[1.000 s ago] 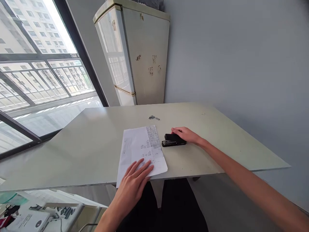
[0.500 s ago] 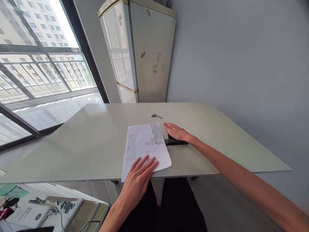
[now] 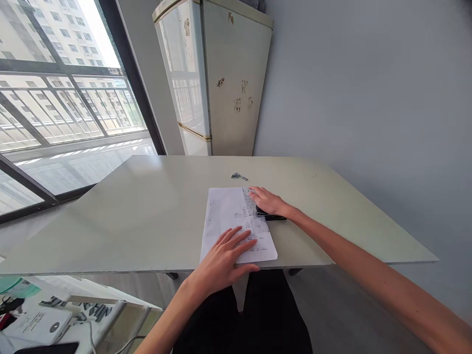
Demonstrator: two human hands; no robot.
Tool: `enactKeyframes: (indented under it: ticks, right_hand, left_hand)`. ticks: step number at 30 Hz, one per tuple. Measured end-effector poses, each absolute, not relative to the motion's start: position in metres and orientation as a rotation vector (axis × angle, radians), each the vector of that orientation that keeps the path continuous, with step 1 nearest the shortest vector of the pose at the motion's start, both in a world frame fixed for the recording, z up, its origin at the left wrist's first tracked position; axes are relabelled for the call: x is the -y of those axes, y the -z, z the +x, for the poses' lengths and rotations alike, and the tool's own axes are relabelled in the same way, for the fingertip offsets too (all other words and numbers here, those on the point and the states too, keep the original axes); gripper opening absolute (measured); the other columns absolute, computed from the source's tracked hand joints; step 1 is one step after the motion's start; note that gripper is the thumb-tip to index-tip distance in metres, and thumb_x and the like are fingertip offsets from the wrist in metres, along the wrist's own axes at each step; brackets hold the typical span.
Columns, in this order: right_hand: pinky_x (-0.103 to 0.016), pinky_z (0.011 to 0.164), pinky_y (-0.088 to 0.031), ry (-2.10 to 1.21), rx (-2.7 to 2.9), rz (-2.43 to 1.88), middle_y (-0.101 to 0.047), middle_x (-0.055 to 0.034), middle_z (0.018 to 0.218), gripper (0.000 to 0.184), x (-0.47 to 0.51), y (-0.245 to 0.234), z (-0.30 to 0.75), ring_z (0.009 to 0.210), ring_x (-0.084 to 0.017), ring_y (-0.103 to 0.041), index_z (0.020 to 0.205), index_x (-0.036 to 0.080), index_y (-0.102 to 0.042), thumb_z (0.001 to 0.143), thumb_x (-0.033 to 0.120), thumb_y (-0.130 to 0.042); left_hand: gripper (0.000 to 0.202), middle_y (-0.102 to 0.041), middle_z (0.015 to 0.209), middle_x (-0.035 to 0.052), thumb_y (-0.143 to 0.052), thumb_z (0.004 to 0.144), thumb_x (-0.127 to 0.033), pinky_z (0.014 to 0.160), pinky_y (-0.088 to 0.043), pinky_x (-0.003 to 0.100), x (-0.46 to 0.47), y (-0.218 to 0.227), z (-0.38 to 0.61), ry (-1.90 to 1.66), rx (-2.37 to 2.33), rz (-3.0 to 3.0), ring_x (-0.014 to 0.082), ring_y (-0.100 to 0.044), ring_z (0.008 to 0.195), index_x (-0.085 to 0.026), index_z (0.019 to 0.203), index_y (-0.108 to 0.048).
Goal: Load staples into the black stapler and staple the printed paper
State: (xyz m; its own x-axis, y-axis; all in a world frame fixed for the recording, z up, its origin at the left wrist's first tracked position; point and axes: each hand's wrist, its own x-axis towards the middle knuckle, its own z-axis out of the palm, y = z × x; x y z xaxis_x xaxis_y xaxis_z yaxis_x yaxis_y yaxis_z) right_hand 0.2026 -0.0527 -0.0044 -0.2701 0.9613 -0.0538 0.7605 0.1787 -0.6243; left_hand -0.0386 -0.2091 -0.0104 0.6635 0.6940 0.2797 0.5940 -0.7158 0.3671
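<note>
A printed sheet of white paper [image 3: 230, 216] lies near the front edge of the pale table [image 3: 155, 211]. My left hand [image 3: 226, 258] rests flat on its near end, fingers spread. My right hand [image 3: 269, 201] lies over a black stapler [image 3: 273, 216] at the paper's right edge, fingers curved over its top. The stapler's front end sits at the paper's edge and is mostly hidden by my hand.
A few loose strips of staples [image 3: 239, 176] lie on the table beyond the paper. A tall cream fridge [image 3: 214, 78] stands behind the table by a large window [image 3: 55, 88]. A lower shelf [image 3: 55, 314] with papers and small items sits at the bottom left.
The paper has slid to the right under my left hand, towards the stapler. My right hand has moved from beside the stapler to lie on top of it.
</note>
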Motion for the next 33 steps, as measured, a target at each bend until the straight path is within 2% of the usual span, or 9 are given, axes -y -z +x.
enactKeyframes:
  ticks: [3, 6, 12, 19, 25, 33]
  right_hand:
    - [-0.056, 0.122, -0.030, -0.767, 2.133, -1.624, -0.048, -0.0083, 0.166, 0.060, 0.054, 0.003, 0.200, 0.152, -0.037, -0.042, 0.153, 0.033, -0.052, 0.107, 0.063, -0.030]
    - [-0.056, 0.122, -0.030, -0.761, 2.151, -1.621, -0.048, -0.0079, 0.166, 0.060, 0.055, 0.002, 0.199, 0.152, -0.037, -0.042, 0.153, 0.033, -0.052, 0.107, 0.063, -0.031]
    - [-0.055, 0.122, -0.032, -0.803, 2.157, -1.639, -0.048, -0.0083, 0.166, 0.058, 0.054, -0.003, 0.201, 0.151, -0.036, -0.043, 0.154, 0.031, -0.052, 0.108, 0.059, -0.029]
    - [-0.052, 0.124, -0.033, -0.819, 2.165, -1.671, -0.048, -0.0079, 0.166, 0.059, 0.055, -0.009, 0.201, 0.150, -0.035, -0.046, 0.155, 0.029, -0.051, 0.109, 0.057, -0.026]
    - [-0.054, 0.123, -0.035, -0.788, 2.199, -1.727, -0.051, -0.0052, 0.164, 0.058, 0.062, -0.016, 0.199, 0.148, -0.034, -0.048, 0.148, 0.031, -0.056, 0.109, 0.056, -0.022]
    - [-0.052, 0.120, -0.040, -0.704, 2.267, -1.784, -0.053, -0.0035, 0.163, 0.054, 0.066, -0.020, 0.195, 0.148, -0.031, -0.049, 0.145, 0.032, -0.056, 0.110, 0.051, -0.020]
  left_hand:
    - [0.052, -0.048, 0.165, 0.0072, -0.056, 0.106, -0.054, 0.126, -0.037, 0.058, 0.183, 0.009, -0.039, -0.602, -1.092, 2.632, 0.0348, -0.036, 0.158, -0.032, 0.154, -0.056]
    - [0.052, -0.040, 0.170, 0.0095, -0.056, 0.106, -0.053, 0.129, -0.031, 0.058, 0.161, 0.015, -0.039, -0.558, -1.112, 2.646, 0.0362, -0.027, 0.161, -0.029, 0.153, -0.057]
    - [0.059, -0.027, 0.176, 0.0059, -0.047, 0.107, -0.062, 0.132, -0.020, 0.058, 0.146, 0.028, -0.034, -0.469, -1.094, 2.621, 0.0345, -0.019, 0.163, -0.035, 0.160, -0.048]
    - [0.057, -0.029, 0.175, 0.0065, -0.047, 0.108, -0.061, 0.132, -0.019, 0.058, 0.144, 0.031, -0.021, -0.511, -1.129, 2.624, 0.0353, -0.021, 0.162, -0.034, 0.159, -0.051]
    - [0.060, -0.027, 0.175, 0.0055, -0.036, 0.110, -0.063, 0.133, -0.017, 0.055, 0.148, 0.029, -0.014, -0.413, -1.166, 2.659, 0.0331, -0.020, 0.163, -0.032, 0.160, -0.049]
    - [0.057, -0.025, 0.176, 0.0019, -0.035, 0.111, -0.062, 0.133, -0.018, 0.056, 0.150, 0.032, -0.013, -0.441, -1.164, 2.668, 0.0329, -0.020, 0.163, -0.036, 0.160, -0.048]
